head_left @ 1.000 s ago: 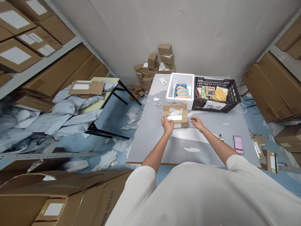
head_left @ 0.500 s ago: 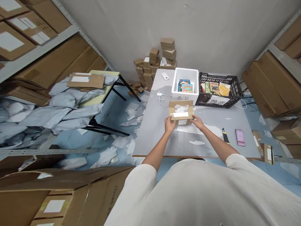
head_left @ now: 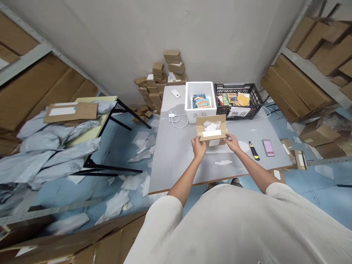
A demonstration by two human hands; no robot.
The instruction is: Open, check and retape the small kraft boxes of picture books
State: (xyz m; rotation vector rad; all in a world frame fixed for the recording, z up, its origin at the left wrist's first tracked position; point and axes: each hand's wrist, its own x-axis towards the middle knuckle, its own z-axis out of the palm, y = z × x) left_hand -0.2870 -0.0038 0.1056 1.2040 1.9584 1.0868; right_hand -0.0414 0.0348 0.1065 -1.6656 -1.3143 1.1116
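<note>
A small open cardboard box with crumpled white paper inside and a white label strip sits above the grey table, held between both hands. My left hand grips its near left corner. My right hand grips its near right corner. Just behind the box stand a white foam box holding colourful books and a black plastic crate with more books.
On the table lie a yellow-black utility knife, a pink phone, a white charger with cable and paper scraps. Stacked small cartons stand by the wall. Shelves of cartons flank both sides; grey mailer bags pile on the left.
My right hand has come onto the box, and both hands now hold it, drawn slightly nearer and raised. The camera view has swung to the right.
</note>
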